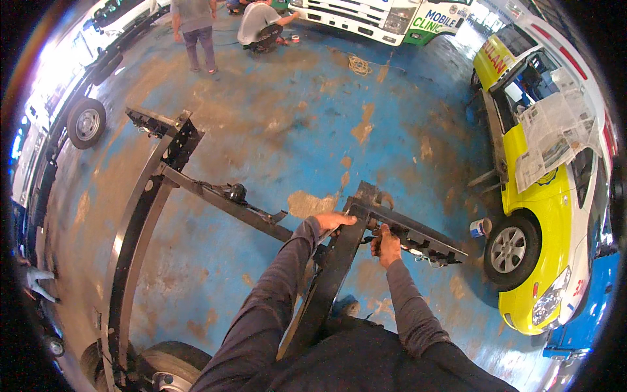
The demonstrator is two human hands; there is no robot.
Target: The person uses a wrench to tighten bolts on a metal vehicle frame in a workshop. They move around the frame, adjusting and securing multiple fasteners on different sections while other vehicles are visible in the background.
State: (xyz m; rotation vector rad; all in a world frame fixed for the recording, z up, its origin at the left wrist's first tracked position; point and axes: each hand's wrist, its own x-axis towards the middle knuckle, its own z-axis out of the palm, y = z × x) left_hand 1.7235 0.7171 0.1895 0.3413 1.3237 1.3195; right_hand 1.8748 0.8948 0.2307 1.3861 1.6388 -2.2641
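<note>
In front of me is a black steel vehicle chassis frame, with its right rail (334, 269) running from below my body to a cross-piece. My left hand (334, 221) grips the rail near its far end, the thumb lying over the top face. At the inner corner of the rail and the black end bracket (424, 236), my right hand (386, 247) is closed with curled fingers. Whatever is between those fingers is too small and hidden to make out. Small fittings and wires hang below the bracket's right part.
A crossmember (225, 206) joins the left rail (130, 258); a tyre (173, 359) lies beneath it. To the right stand a yellow-and-white car (548, 215) with newspaper over it and a small bucket (481, 227). Two people (260, 26) and a white truck (346, 16) are at the far side.
</note>
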